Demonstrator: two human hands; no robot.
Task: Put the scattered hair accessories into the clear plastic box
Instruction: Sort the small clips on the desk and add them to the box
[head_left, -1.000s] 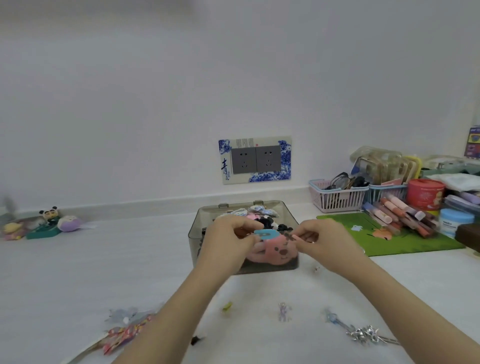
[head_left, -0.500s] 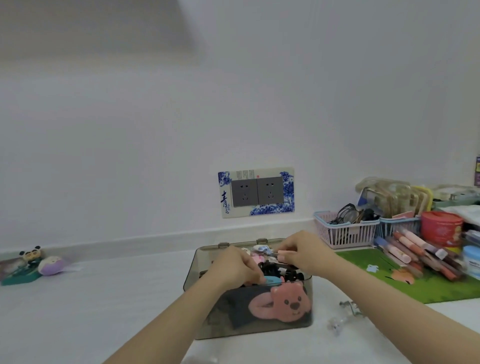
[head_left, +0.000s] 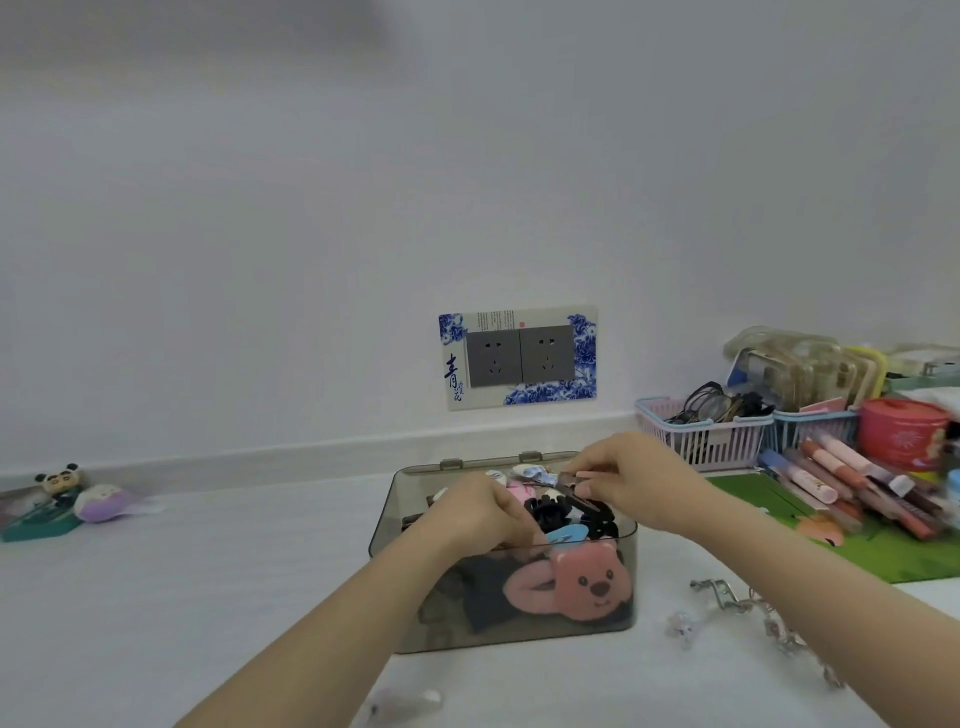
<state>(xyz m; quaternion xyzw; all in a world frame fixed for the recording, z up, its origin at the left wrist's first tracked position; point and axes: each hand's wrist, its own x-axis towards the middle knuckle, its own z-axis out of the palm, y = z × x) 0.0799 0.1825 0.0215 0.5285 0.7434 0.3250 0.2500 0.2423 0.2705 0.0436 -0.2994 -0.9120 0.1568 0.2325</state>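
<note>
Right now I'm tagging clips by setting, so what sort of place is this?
Probably a home desk or dressing-table top against a wall: a decorated wall socket, small baskets of glasses and clutter, pens on a green mat, and a clear plastic box of hair accessories.

We've got both hands over the clear plastic box (head_left: 400, 597): our left hand (head_left: 480, 517) dips among the accessories, our right hand (head_left: 631, 480) pinches a dark hair clip (head_left: 569, 480) above the pile, pink bear (head_left: 589, 582) pressed against the front wall.
</note>
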